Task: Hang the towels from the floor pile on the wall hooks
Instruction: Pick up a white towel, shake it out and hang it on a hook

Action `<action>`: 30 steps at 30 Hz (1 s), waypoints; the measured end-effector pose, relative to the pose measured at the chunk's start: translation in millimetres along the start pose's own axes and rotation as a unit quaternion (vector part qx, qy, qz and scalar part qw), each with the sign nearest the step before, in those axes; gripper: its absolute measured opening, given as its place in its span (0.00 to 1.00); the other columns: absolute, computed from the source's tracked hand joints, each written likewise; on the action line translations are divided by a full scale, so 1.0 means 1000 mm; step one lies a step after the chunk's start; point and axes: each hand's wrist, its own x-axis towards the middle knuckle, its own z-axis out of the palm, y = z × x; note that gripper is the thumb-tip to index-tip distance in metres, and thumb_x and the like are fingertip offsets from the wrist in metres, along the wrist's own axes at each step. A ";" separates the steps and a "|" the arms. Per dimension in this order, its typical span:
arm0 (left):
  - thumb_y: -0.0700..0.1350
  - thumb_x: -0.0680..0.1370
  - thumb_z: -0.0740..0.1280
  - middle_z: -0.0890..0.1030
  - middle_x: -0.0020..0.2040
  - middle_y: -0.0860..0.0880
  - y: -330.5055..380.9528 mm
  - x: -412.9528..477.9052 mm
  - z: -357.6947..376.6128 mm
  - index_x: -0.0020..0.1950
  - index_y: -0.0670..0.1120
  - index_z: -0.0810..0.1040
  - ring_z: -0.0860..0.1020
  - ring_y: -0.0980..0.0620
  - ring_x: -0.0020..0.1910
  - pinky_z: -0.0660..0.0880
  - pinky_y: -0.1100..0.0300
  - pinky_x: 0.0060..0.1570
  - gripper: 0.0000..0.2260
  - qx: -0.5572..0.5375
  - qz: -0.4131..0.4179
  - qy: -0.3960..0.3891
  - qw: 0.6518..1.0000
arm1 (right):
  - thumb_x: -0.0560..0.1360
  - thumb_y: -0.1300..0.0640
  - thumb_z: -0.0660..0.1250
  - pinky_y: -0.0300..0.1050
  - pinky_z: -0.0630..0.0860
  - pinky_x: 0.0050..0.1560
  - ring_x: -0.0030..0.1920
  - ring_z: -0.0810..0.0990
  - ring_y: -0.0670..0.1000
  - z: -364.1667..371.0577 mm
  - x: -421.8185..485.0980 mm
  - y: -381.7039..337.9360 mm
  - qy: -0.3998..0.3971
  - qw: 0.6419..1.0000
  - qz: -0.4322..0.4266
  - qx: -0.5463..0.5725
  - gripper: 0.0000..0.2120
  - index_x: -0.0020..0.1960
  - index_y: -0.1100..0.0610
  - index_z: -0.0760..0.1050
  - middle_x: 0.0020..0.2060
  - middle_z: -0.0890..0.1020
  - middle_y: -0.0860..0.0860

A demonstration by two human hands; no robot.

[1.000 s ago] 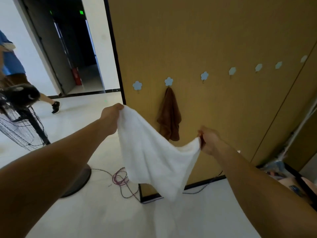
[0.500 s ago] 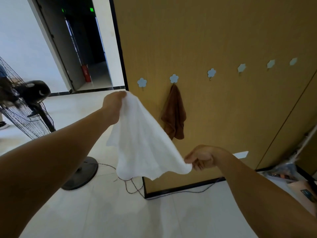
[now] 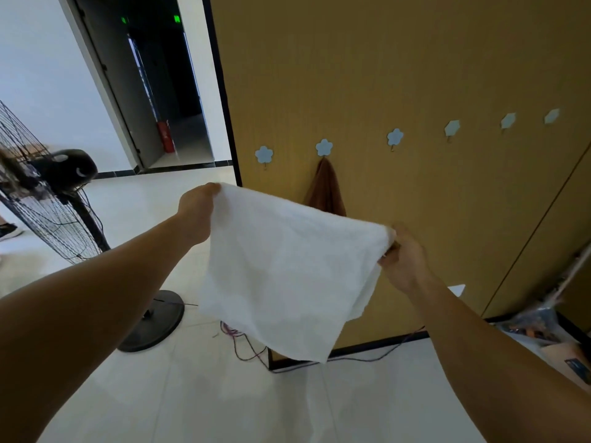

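I am watching the left hand (image 3: 196,215) pinching one top corner of a soft white terry towel (image 3: 287,266) while the right hand (image 3: 404,260) is gripping the opposite corner, the cloth hanging spread in mid-air before the ochre wall panel (image 3: 415,75), near its left edge. It is sagging freely, so I am judging it light, limp, not slippery; bunching the top hem near a corner should be suiting a free pale-blue flower-shaped hook (image 3: 264,154) beside the hung brown towel (image 3: 326,190).
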 end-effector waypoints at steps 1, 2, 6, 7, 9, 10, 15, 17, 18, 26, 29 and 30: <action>0.44 0.77 0.67 0.75 0.42 0.49 -0.001 -0.001 0.002 0.42 0.47 0.76 0.74 0.50 0.42 0.73 0.57 0.47 0.04 -0.008 -0.003 -0.001 1.000 | 0.78 0.62 0.63 0.47 0.78 0.42 0.43 0.78 0.54 -0.001 -0.002 0.003 -0.053 0.997 0.004 -0.055 0.02 0.49 0.60 0.74 0.42 0.78 0.55; 0.44 0.77 0.67 0.75 0.42 0.49 -0.001 -0.002 0.004 0.42 0.47 0.76 0.74 0.51 0.41 0.73 0.57 0.46 0.04 -0.014 -0.004 -0.004 1.000 | 0.77 0.63 0.65 0.46 0.78 0.41 0.45 0.80 0.54 -0.003 -0.004 0.007 -0.089 0.987 0.025 -0.131 0.04 0.52 0.61 0.74 0.45 0.80 0.54; 0.43 0.77 0.66 0.75 0.41 0.49 -0.003 -0.003 0.007 0.43 0.46 0.76 0.74 0.51 0.40 0.72 0.59 0.41 0.04 -0.020 -0.007 0.007 1.000 | 0.76 0.63 0.69 0.49 0.80 0.52 0.53 0.80 0.54 -0.011 0.003 0.009 -0.014 0.954 0.046 -0.296 0.18 0.63 0.53 0.72 0.54 0.79 0.53; 0.43 0.77 0.67 0.76 0.42 0.50 -0.003 -0.001 0.006 0.45 0.46 0.77 0.74 0.51 0.41 0.72 0.58 0.43 0.02 -0.021 -0.008 0.015 1.000 | 0.75 0.61 0.69 0.50 0.80 0.52 0.52 0.80 0.54 -0.012 0.006 0.004 0.021 0.957 0.020 -0.288 0.17 0.63 0.51 0.72 0.53 0.79 0.53; 0.44 0.78 0.67 0.76 0.43 0.50 -0.004 0.002 0.003 0.50 0.46 0.77 0.75 0.50 0.43 0.72 0.57 0.48 0.03 -0.016 -0.009 0.030 0.999 | 0.75 0.58 0.71 0.45 0.79 0.45 0.48 0.80 0.50 -0.014 0.007 0.000 0.072 0.952 -0.031 -0.297 0.15 0.59 0.50 0.75 0.52 0.80 0.51; 0.45 0.77 0.67 0.76 0.44 0.50 -0.005 0.003 0.001 0.50 0.47 0.77 0.75 0.50 0.44 0.72 0.57 0.47 0.04 -0.014 -0.011 0.036 0.999 | 0.74 0.56 0.71 0.42 0.77 0.41 0.45 0.79 0.48 -0.015 0.006 0.001 0.085 0.939 -0.049 -0.329 0.13 0.58 0.51 0.76 0.51 0.80 0.50; 0.44 0.75 0.70 0.79 0.45 0.50 -0.014 0.005 -0.003 0.47 0.48 0.78 0.77 0.49 0.45 0.75 0.54 0.51 0.04 -0.016 -0.015 0.056 0.998 | 0.77 0.54 0.69 0.50 0.78 0.51 0.44 0.77 0.49 -0.008 0.003 -0.006 0.087 0.946 -0.025 -0.310 0.09 0.55 0.55 0.79 0.47 0.81 0.49; 0.44 0.74 0.71 0.80 0.48 0.49 -0.016 0.007 -0.008 0.51 0.48 0.78 0.78 0.47 0.48 0.76 0.53 0.53 0.08 -0.007 -0.030 0.077 0.997 | 0.77 0.53 0.68 0.50 0.77 0.56 0.46 0.78 0.49 0.003 0.005 -0.021 0.075 0.960 -0.007 -0.269 0.08 0.54 0.55 0.79 0.46 0.81 0.49; 0.43 0.73 0.71 0.80 0.50 0.48 -0.017 0.008 -0.010 0.53 0.48 0.79 0.78 0.48 0.47 0.77 0.55 0.50 0.10 -0.005 -0.037 0.089 0.995 | 0.77 0.53 0.68 0.49 0.76 0.55 0.45 0.78 0.48 0.007 0.006 -0.026 0.062 0.964 -0.002 -0.259 0.06 0.51 0.55 0.79 0.45 0.81 0.49; 0.46 0.71 0.75 0.78 0.51 0.48 -0.034 0.027 -0.038 0.56 0.47 0.80 0.76 0.46 0.49 0.74 0.56 0.52 0.15 0.019 -0.007 0.137 0.990 | 0.63 0.61 0.80 0.47 0.77 0.45 0.40 0.81 0.50 0.039 0.018 -0.041 -0.116 0.890 -0.016 -0.441 0.13 0.38 0.55 0.76 0.40 0.82 0.50; 0.46 0.73 0.73 0.78 0.48 0.49 -0.036 0.042 -0.041 0.53 0.46 0.80 0.76 0.47 0.49 0.75 0.55 0.55 0.10 0.026 0.031 0.151 0.988 | 0.63 0.58 0.80 0.38 0.74 0.33 0.33 0.78 0.46 0.053 0.032 -0.034 -0.110 0.866 -0.056 -0.484 0.16 0.32 0.54 0.72 0.32 0.80 0.46; 0.45 0.73 0.72 0.78 0.46 0.50 -0.034 0.047 -0.042 0.48 0.47 0.79 0.76 0.47 0.48 0.75 0.55 0.54 0.06 0.026 0.043 0.150 0.987 | 0.64 0.57 0.80 0.37 0.73 0.31 0.32 0.78 0.46 0.058 0.038 -0.032 -0.096 0.872 -0.073 -0.474 0.16 0.32 0.54 0.71 0.31 0.79 0.46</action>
